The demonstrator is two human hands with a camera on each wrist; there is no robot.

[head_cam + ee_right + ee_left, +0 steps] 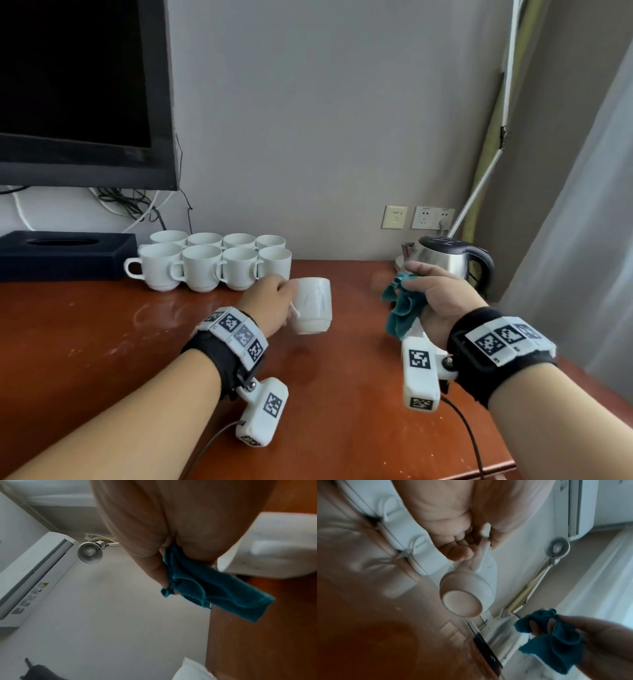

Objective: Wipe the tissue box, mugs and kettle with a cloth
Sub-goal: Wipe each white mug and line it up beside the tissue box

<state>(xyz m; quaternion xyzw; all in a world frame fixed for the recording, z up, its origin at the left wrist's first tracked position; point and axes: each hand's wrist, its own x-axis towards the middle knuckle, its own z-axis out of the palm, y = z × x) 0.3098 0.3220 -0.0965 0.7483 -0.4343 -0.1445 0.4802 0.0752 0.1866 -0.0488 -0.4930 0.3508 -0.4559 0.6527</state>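
While the left hand (270,301) is gripping a white mug (313,305) above the reddish wooden table (102,329), the right hand (442,298) is clutching a teal cloth (402,308); eight mugs (212,263) are standing by the grey wall (325,120). Sunlight is glaring off the tabletop.

Both hands, left (270,301) and right (442,298), are curled, forearms extended forward.

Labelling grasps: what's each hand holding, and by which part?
Left hand holds a mug by its handle, lifted off the table. Right hand grips a bunched teal cloth near its middle, ends hanging free.

A dark television (68,85) hangs above the wooden table (102,342), wall sockets (431,217) nearby
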